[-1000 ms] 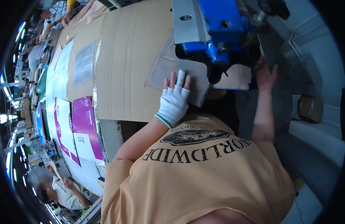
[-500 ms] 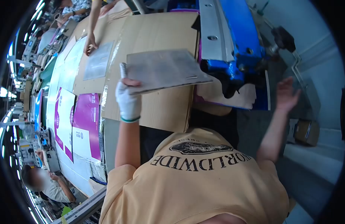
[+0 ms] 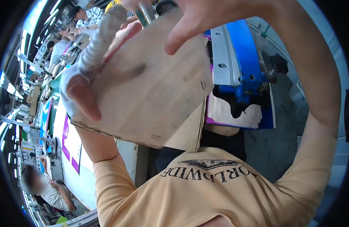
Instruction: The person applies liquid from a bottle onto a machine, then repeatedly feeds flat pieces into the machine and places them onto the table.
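Observation:
My left hand (image 3: 82, 81), in a white glove with a bare thumb tip, grips a translucent, greyish plastic sheet (image 3: 152, 83) at its left side. The sheet is raised and tilted close to the camera, with small slot-like marks near its right and lower edges. My bare right hand (image 3: 199, 20) is above the sheet's upper right part, thumb and fingers apart. Its fingertips are blurred at the top of the view, and whether it touches the sheet I cannot tell.
Right of the sheet stands a blue and grey machine (image 3: 248, 56) with a black knob (image 3: 278, 63). Cardboard (image 3: 186, 132) lies under the sheet. A purple and white printed sheet (image 3: 70, 143) is on the table at left. Other people (image 3: 53, 189) sit along the left.
My left hand has lifted and tilted the plastic sheet towards the camera. My right hand has come up from beside the machine to above the sheet.

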A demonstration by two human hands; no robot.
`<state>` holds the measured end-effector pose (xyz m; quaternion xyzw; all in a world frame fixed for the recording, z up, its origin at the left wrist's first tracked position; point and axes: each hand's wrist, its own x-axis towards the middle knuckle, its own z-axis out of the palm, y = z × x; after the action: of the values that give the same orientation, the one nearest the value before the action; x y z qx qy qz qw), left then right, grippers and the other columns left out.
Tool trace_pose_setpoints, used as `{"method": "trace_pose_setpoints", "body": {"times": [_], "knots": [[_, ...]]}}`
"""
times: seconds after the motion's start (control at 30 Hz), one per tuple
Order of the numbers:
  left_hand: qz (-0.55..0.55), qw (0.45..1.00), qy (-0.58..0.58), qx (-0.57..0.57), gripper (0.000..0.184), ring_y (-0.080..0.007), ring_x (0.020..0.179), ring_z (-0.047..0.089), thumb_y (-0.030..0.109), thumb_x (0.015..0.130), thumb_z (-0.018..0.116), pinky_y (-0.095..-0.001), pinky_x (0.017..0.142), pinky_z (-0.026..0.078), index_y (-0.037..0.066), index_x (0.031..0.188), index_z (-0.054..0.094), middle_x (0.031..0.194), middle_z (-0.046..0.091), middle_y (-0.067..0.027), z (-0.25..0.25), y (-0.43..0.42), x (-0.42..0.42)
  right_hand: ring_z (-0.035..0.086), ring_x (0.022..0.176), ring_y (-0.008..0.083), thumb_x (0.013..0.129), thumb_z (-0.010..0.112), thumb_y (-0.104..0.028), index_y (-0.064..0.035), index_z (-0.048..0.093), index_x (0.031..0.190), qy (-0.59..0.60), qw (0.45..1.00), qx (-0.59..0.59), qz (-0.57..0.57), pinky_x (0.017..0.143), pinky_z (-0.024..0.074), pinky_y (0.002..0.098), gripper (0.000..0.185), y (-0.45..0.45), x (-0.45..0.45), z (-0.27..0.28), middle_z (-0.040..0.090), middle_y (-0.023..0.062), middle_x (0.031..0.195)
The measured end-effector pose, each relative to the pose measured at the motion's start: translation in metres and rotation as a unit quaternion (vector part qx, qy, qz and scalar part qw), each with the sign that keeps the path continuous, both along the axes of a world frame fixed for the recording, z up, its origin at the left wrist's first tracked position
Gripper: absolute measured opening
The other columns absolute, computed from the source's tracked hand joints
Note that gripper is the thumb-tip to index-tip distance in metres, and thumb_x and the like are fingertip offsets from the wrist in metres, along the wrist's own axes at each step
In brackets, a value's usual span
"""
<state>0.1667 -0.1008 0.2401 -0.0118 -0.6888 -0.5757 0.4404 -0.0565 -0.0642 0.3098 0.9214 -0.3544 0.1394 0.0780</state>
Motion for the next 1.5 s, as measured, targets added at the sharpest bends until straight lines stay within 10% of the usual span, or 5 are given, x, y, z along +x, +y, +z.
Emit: {"method": "trace_pose_setpoints", "body": {"times": [0.27,0.3,1.13,1.3,1.5], "knots": [[-0.071,0.989,0.122,-0.052,0.032,-0.0439,0.114,0.032,0.008,0.082,0.046,-0.0443,0.093,0.033,0.003,0.113,0.044,0.125,0.031,-0.0279,0.040,-0.033,0.031,0.057,0.074,0.0139,0.076,0.059,-0.019,0.0008,0.057,0.092,-0.210,0.924,0.318,-0.005,0.065,0.0481,0.0243,0.025,0.009,-0.021,0.021,0.061,0.0075,0.081],[0.373,0.916,0.103,-0.107,0.041,-0.0410,0.112,0.037,0.009,0.084,0.041,-0.0460,0.092,0.035,0.004,0.124,0.030,0.126,0.029,-0.0276,0.048,-0.038,0.038,0.057,0.074,0.0126,0.077,0.059,-0.019,0.0001,0.057,0.094,-0.267,0.925,0.268,-0.036,0.064,0.0483,0.0236,0.026,0.012,-0.035,0.018,0.061,0.0065,0.082],[0.128,0.862,-0.269,0.410,0.043,-0.0150,0.082,0.049,0.044,0.079,0.053,-0.0299,0.074,0.040,0.007,0.101,0.049,0.089,0.052,-0.0042,-0.140,-0.091,-0.169,0.050,0.087,0.0146,0.076,0.049,-0.055,-0.0100,0.050,0.108,-0.746,0.478,0.320,-0.336,0.075,0.0377,0.0358,0.055,0.054,-0.188,-0.167,0.056,0.0041,0.093],[0.037,0.864,-0.206,0.458,0.030,-0.0150,0.087,0.049,0.033,0.077,0.059,-0.0299,0.078,0.040,0.007,0.092,0.054,0.090,0.054,-0.0044,-0.131,-0.104,-0.175,-0.017,0.124,0.0364,0.069,0.045,-0.066,-0.0106,-0.010,0.132,-0.789,0.470,0.215,-0.332,0.096,-0.0036,0.0549,0.101,0.054,-0.265,-0.224,-0.021,0.0201,0.134],[0.048,0.810,-0.136,0.568,0.021,-0.0184,0.079,0.055,0.016,0.074,0.061,-0.0291,0.070,0.046,0.003,0.088,0.053,0.088,0.056,-0.0088,-0.127,-0.122,-0.139,0.013,0.124,0.0345,0.074,0.058,-0.045,-0.0049,0.001,0.132,-0.828,0.417,0.084,-0.365,0.097,0.0212,0.0439,0.091,0.096,-0.279,-0.232,-0.005,0.0198,0.137]]}}
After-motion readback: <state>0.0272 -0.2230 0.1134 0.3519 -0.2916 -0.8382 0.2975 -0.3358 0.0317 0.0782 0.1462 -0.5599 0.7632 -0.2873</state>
